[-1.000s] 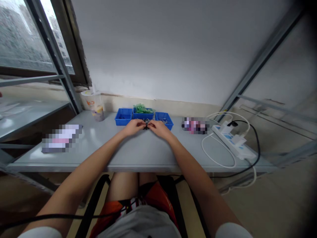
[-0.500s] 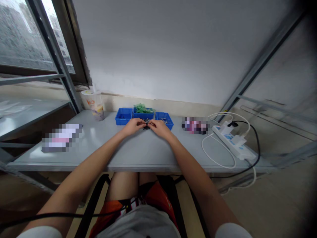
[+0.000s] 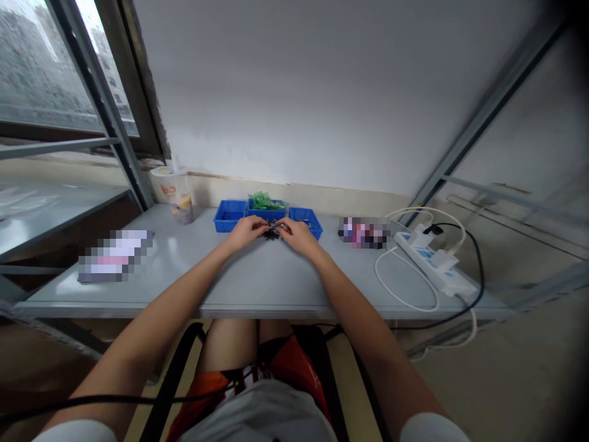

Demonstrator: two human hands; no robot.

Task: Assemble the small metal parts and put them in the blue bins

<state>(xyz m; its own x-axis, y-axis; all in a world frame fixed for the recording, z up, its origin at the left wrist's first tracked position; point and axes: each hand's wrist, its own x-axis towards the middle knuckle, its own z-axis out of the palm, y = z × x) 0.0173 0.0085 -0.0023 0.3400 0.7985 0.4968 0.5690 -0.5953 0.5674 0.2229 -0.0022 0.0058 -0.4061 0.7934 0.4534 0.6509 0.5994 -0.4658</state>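
Observation:
A small pile of dark and silvery thin pieces [image 3: 272, 233] lies on the table between my hands, too small to name. My left hand [image 3: 247, 232] is at its left side, thumb and fingers drawn together in a pinch at the pile. From the right, my right hand [image 3: 297, 236] has its fingertips pinched at the same pile. What either hand holds is too small to make out. Just behind stand a blue tray with dark bits [image 3: 229, 224], a blue tray of green packets [image 3: 265, 216] and a blue tray of silvery pieces [image 3: 315, 229], partly hidden by my right hand.
On the grey table [image 3: 271, 288], a drink cup [image 3: 177, 193] stands at the back left, with a blurred-out flat object [image 3: 115, 255] before it. To the right lie another blurred-out item [image 3: 363, 233] and a white power strip [image 3: 435, 264] with loose cables.
My fingertips have drawn slightly apart, so more of the pile shows between them. The trays and other objects stay where they were.

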